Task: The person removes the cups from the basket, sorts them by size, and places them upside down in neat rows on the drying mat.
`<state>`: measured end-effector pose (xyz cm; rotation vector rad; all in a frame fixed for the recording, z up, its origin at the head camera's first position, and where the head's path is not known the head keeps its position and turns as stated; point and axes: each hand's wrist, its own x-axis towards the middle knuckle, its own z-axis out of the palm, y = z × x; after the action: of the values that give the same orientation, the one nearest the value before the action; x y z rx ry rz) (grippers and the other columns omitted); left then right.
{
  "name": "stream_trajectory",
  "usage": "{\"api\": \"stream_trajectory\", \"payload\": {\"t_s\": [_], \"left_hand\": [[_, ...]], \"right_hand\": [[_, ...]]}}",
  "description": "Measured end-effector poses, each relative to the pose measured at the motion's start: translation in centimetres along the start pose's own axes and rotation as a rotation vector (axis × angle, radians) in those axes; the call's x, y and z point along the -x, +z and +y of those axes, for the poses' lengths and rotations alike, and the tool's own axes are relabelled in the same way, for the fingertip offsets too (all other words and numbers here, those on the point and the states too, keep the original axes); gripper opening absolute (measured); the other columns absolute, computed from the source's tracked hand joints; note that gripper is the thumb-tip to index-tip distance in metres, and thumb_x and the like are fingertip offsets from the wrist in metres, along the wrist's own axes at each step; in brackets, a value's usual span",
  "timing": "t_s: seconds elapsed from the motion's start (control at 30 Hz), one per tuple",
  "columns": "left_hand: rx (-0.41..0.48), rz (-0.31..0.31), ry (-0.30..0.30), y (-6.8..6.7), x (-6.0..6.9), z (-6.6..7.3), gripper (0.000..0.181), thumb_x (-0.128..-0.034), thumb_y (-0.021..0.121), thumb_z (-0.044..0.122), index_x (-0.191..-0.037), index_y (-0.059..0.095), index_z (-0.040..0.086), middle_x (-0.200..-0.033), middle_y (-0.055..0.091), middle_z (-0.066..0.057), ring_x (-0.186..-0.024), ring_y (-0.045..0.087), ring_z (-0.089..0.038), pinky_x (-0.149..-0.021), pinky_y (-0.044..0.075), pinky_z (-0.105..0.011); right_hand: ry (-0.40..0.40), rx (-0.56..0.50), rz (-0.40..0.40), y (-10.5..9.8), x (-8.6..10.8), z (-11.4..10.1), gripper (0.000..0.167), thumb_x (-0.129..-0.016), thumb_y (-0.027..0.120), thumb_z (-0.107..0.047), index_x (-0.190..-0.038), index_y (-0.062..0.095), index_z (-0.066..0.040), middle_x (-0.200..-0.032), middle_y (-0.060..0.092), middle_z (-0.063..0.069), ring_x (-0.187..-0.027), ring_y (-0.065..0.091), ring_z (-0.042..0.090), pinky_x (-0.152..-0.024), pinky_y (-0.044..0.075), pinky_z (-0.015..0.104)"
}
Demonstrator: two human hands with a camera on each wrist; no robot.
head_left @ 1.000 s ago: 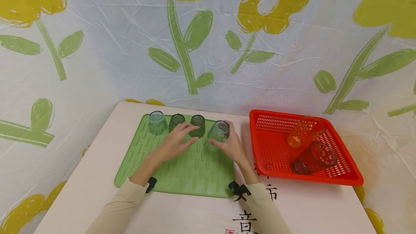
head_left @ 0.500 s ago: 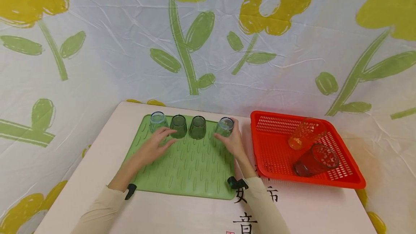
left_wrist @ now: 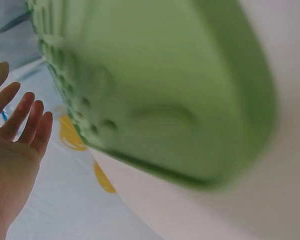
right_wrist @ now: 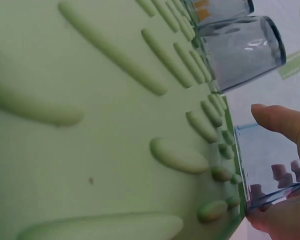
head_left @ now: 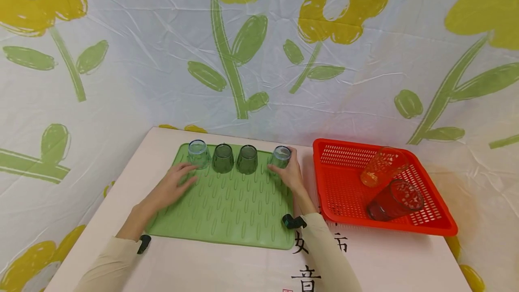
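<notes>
A green ribbed mat (head_left: 239, 211) carries a row of upside-down glasses along its back edge. My right hand (head_left: 291, 170) holds the rightmost one, a clear bluish glass (head_left: 279, 159), thumb on its left side and fingers round its right. In the right wrist view that glass (right_wrist: 265, 155) stands with its mouth on the mat. My left hand (head_left: 172, 186), fingers loosely extended and holding nothing, hovers over the mat's left part, just in front of another bluish glass (head_left: 198, 154). Between these stand two dark grey glasses (head_left: 223, 159).
Right of the mat is a red plastic basket (head_left: 336, 202). A clear patterned glass (head_left: 383, 166) and a dark tinted glass (head_left: 391, 199) lie tilted in it. A cloth with printed flowers hangs behind the white table (head_left: 227, 269).
My left hand has moved left, away from the right-hand glass, past the grey glasses. My right hand and its glass have shifted slightly right and back on the mat.
</notes>
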<state>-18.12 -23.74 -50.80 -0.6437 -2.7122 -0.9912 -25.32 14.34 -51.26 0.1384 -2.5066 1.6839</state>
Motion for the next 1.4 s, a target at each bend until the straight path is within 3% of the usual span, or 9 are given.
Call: {"api": "stream_trajectory", "payload": {"t_s": [0.53,0.83,1.2,1.4], "left_hand": [[-0.082,0.041,-0.033,-1.8,1.2,-3.7,0.044,-0.0979,0.069,0.005,-0.137,0.057,-0.011,-0.138,0.051,-0.033,-0.122,0.044,-0.051,-0.099,0.038,-0.066],[-0.052,-0.052,-0.085,-2.2,1.4,-5.4,0.05,-0.1036,0.063,0.011,-0.146,0.047,-0.011,-0.147,0.044,-0.036,-0.128,0.04,-0.054,-0.104,0.033,-0.068],[-0.015,-0.093,0.006,-2.4,1.5,-6.8,0.044,-0.1,0.064,0.002,-0.14,0.053,-0.013,-0.145,0.045,-0.037,-0.131,0.038,-0.059,-0.104,0.031,-0.072],[0.03,-0.162,-0.043,-2.8,1.5,-7.3,0.047,-0.103,0.061,0.007,-0.145,0.049,-0.011,-0.151,0.038,-0.036,-0.136,0.029,-0.059,-0.104,0.026,-0.074]], "right_hand": [[0.024,-0.02,-0.037,0.6,-0.3,0.4,0.087,-0.081,0.088,-0.005,-0.149,0.034,-0.004,-0.139,0.054,0.024,-0.129,0.051,0.041,-0.11,0.037,0.056],[0.061,-0.022,-0.084,0.6,-0.2,0.5,0.089,-0.081,0.088,-0.006,-0.151,0.033,-0.007,-0.143,0.052,0.02,-0.133,0.048,0.036,-0.114,0.033,0.054],[-0.013,0.01,-0.036,-0.2,0.9,-0.7,0.096,-0.079,0.089,-0.005,-0.154,0.028,-0.001,-0.154,0.034,0.027,-0.142,0.035,0.044,-0.116,0.031,0.06],[-0.031,0.023,-0.022,-0.9,2.1,-2.0,0.094,-0.082,0.087,-0.006,-0.154,0.028,-0.002,-0.156,0.028,0.029,-0.142,0.032,0.048,-0.114,0.031,0.063]]}}
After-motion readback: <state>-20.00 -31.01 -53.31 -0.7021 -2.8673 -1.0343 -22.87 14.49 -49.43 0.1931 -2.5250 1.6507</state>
